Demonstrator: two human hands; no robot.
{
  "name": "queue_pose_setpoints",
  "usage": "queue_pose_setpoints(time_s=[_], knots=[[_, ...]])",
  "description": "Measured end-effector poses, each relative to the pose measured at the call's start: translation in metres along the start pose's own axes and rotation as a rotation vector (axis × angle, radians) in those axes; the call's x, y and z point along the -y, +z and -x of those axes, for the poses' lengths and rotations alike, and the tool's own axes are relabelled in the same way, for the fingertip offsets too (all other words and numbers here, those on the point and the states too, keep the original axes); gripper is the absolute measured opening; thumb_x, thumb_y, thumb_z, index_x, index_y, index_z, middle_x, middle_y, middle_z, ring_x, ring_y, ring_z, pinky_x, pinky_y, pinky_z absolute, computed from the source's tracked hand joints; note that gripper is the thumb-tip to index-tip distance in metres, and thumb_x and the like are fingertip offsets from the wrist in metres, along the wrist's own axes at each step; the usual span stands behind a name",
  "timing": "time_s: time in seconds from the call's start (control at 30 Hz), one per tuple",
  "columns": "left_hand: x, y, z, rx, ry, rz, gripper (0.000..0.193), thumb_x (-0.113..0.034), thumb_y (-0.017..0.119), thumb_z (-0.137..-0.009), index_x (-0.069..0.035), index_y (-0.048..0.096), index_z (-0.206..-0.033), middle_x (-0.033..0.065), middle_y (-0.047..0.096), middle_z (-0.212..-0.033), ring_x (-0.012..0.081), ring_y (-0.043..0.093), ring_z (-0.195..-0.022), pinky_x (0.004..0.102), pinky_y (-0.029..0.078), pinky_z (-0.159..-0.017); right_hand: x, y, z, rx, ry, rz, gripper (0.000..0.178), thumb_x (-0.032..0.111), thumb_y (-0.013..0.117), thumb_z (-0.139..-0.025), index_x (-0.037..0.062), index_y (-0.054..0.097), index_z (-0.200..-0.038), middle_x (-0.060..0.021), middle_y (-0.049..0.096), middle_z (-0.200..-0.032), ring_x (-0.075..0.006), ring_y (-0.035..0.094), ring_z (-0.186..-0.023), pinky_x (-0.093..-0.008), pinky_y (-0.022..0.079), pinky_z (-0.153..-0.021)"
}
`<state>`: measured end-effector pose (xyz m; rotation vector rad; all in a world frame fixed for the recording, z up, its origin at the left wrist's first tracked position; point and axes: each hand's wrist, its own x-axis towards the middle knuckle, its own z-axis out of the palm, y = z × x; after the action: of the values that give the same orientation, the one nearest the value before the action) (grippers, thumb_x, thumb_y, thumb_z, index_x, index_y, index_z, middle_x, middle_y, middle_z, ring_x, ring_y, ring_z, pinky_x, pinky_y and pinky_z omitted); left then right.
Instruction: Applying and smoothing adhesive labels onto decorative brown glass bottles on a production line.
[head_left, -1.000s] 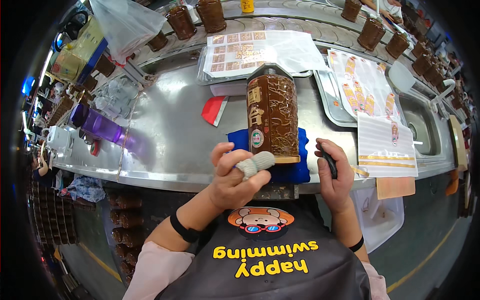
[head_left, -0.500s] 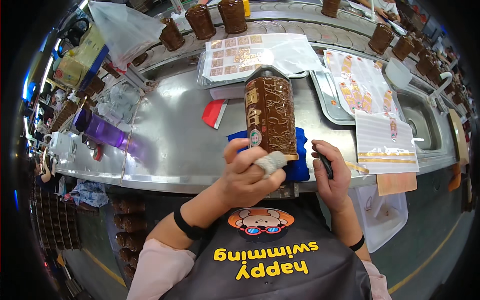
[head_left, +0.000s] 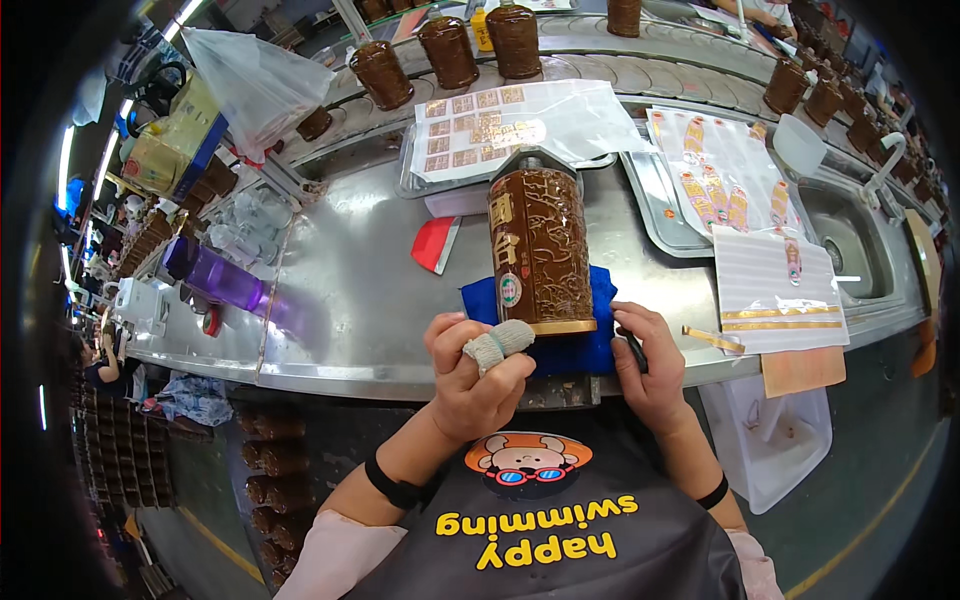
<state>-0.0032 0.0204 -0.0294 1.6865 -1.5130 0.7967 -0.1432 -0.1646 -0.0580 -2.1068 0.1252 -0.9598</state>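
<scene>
A brown embossed bottle (head_left: 548,245) with gold lettering and a gold band round its base lies on its side on a blue cloth (head_left: 602,290), neck away from me. Close by the left corner of its base is my left hand (head_left: 472,378), fingers curled. A greyish-white knitted cloth (head_left: 498,347) with a thin band sits at its thumb and index finger; whether it wraps a finger or is gripped, I cannot tell. To the right of the base, my right hand (head_left: 652,365) is closed round a slim black tool (head_left: 632,350), its tip not visible.
Trays with sticker sheets (head_left: 480,130) and label sheets (head_left: 700,190) lie beyond and right of the bottle. A red-and-white scraper (head_left: 434,246) and purple water bottle (head_left: 215,275) are on the left. Several brown bottles (head_left: 447,52) stand along the conveyor. A sink (head_left: 850,240) is at right.
My left hand has drawn back from over the bottle's base to its left corner, baring the gold band. The right hand has come slightly closer to the base. The whole view has shifted a little.
</scene>
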Motion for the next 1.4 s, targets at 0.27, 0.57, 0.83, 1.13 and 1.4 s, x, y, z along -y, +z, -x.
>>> queue_pose_setpoints(time_s=[0.27,0.57,0.83,1.13,1.4], knots=[[-0.006,0.005,-0.018,0.101,0.062,-0.028,0.021,-0.008,0.068,-0.07,-0.015,0.061,-0.088,0.0058,0.062,-0.096,0.0274,0.049,-0.098,0.0501,0.036,-0.094,0.0,0.002,0.0,-0.005,-0.026,0.021,0.031,-0.004,0.064,-0.082,-0.0017,0.057,-0.112,-0.0204,0.06,-0.113,-0.0351,0.059,-0.102,-0.039,0.048,-0.088],[-0.005,0.011,-0.018,0.056,0.078,-0.051,0.02,-0.007,0.068,-0.07,-0.015,0.061,-0.087,0.0067,0.06,-0.094,0.0282,0.049,-0.096,0.0505,0.037,-0.093,0.0,0.001,0.0,-0.001,-0.054,0.035,0.032,-0.004,0.065,-0.081,-0.0011,0.058,-0.112,-0.02,0.061,-0.111,-0.0353,0.059,-0.101,-0.0393,0.048,-0.087],[-0.004,0.01,0.017,-0.022,-0.111,-0.021,0.026,-0.003,0.068,-0.074,-0.011,0.059,-0.097,0.0108,0.058,-0.103,0.0315,0.047,-0.097,0.0499,0.038,-0.088,-0.002,0.001,-0.001,0.011,-0.064,0.038,0.032,-0.003,0.065,-0.081,-0.0012,0.058,-0.111,-0.0199,0.061,-0.111,-0.0351,0.059,-0.1,-0.0386,0.049,-0.086],[-0.005,0.016,0.032,-0.013,-0.404,0.181,0.027,-0.003,0.067,-0.08,-0.007,0.053,-0.102,0.0174,0.057,-0.112,0.0375,0.048,-0.102,0.0467,0.034,-0.093,-0.001,0.002,0.001,0.017,-0.064,0.047,0.03,-0.003,0.065,-0.081,-0.0021,0.058,-0.111,-0.0201,0.061,-0.111,-0.0347,0.059,-0.1,-0.0385,0.049,-0.086],[-0.004,0.017,0.03,-0.037,-0.413,0.203,0.025,-0.003,0.066,-0.08,-0.007,0.052,-0.101,0.0153,0.058,-0.103,0.0349,0.049,-0.096,0.0456,0.034,-0.091,-0.002,0.004,0.002,0.015,-0.041,0.027,0.03,-0.003,0.065,-0.082,-0.0013,0.058,-0.111,-0.0201,0.061,-0.111,-0.0345,0.059,-0.099,-0.0381,0.048,-0.086]])
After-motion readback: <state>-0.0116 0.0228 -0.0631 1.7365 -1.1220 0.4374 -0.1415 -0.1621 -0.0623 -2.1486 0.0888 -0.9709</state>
